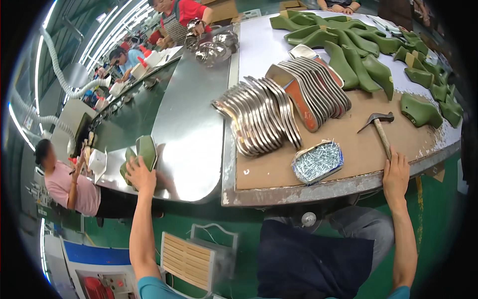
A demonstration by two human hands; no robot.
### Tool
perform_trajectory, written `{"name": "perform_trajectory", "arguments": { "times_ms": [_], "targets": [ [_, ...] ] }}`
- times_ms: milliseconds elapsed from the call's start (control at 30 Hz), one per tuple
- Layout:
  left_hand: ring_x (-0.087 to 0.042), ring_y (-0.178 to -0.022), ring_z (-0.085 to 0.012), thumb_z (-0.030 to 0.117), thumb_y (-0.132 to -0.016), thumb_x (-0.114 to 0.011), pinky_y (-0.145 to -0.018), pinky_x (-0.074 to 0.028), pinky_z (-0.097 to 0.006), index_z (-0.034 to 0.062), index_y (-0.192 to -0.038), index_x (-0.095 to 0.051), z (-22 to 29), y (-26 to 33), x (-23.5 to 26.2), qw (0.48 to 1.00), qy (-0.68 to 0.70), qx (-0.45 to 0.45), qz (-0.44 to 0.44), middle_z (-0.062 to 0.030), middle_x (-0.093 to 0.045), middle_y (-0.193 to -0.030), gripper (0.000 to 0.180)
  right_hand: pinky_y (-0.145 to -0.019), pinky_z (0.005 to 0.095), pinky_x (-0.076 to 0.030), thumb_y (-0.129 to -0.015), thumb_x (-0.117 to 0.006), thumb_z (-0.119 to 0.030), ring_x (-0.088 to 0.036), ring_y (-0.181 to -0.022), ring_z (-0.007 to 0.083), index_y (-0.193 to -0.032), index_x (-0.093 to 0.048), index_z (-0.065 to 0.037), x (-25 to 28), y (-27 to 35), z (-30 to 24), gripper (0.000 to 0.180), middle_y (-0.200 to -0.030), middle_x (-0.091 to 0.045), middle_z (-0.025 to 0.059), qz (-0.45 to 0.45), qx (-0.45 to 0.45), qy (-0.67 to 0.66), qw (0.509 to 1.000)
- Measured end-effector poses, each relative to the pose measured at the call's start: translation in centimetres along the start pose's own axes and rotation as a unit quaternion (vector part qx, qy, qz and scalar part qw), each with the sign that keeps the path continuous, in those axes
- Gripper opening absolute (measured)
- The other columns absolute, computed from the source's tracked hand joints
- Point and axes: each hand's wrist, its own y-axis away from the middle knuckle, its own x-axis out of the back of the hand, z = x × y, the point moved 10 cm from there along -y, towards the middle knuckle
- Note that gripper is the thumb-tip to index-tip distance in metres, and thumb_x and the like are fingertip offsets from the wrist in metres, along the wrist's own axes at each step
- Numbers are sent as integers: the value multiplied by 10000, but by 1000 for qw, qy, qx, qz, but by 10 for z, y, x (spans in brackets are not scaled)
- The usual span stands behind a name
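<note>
Green shoe lasts (146, 149), stiff and slick I'd guess, best held mid-body, sit left of the nail box (318, 162) under a splayed left hand (141, 174); to its right, the right hand (397, 173) grips a hammer (380, 133).

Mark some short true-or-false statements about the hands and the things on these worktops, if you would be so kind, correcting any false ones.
1. The bare left hand touches smooth green shoe lasts on the shiny metal worktop. True.
2. The bare right hand grips the wooden-handled hammer by its dark metal head. False: its fingers are at the handle's lower end.
3. Small silvery nails fill an open box on the flat brown board. True.
4. The row of curved silvery plates stands to the right of the hammer. False: it stands to the left.
</note>
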Motion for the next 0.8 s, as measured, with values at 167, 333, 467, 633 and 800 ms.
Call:
{"name": "perform_trajectory", "arguments": {
  "times_ms": [167,333,467,633,800],
  "targets": [
    [-591,-973,-334,409,-867,-612,-881,-452,-382,2,-1026,-676,166,-11,44,839,531,-74,-89,-186,-659,-990,442,-883,468,-402,-894,-527,-143,-503,-1030,365,-1277,-472,-8,3,2,0,410,-1116,-539,191,6,-3,13,1000],
    [-520,-648,-150,372,-910,-560,-588,-436,-321,-54,-932,-596,289,11,54,684,701,-1,-203,-79,-585,-725,428,-718,458,-452,-805,-551,-101,-554,-825,343,-1091,-534,21,19,-3,-12,312,-870,-572,173,60,55,20,997],
    [-438,-663,-83,244,-949,-495,-600,-365,-248,31,-853,-580,275,10,58,664,729,13,-166,6,-512,-712,248,-873,447,-423,-797,-630,-167,-515,-1007,351,-1205,-511,-2,11,-7,-6,457,-1057,-552,194,-26,-9,-92,995],
    [-522,-799,-82,227,-975,-481,-696,-437,-250,48,-1021,-573,287,11,61,483,835,16,-262,6,-554,-899,206,-968,460,-376,-818,-657,-272,-473,-1123,406,-1247,-471,5,22,-39,66,544,-1209,-502,232,70,-86,-140,984],
    [-542,-928,-160,132,-863,-568,-806,-451,-301,40,-1178,-570,263,-7,74,630,761,-43,-151,-52,-546,-981,328,-1042,474,-304,-809,-638,-471,-371,-1256,408,-1348,-424,-76,5,-98,210,702,-1397,-356,195,153,-365,-191,898]
  ]
}}
